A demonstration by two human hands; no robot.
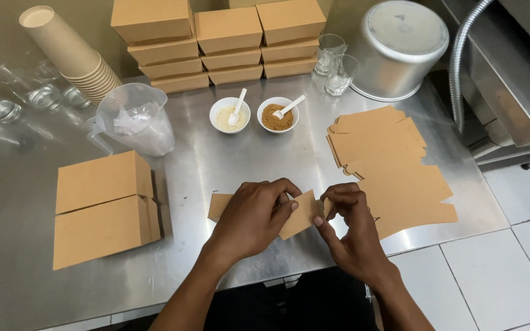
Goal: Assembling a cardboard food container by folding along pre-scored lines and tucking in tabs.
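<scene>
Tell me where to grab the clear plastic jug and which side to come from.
Take the clear plastic jug by its handle, which sticks out on its left, low toward the near edge. Come from the left; the stack of paper cups leans close behind, and two bowls sit on its right.

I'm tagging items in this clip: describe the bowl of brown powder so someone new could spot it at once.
Start at the stacked cardboard boxes at the back of the steel table. Just in front sit two small white bowls, each with a white spoon. The brown-powder bowl is the right-hand one; the left bowl holds something pale.
</scene>
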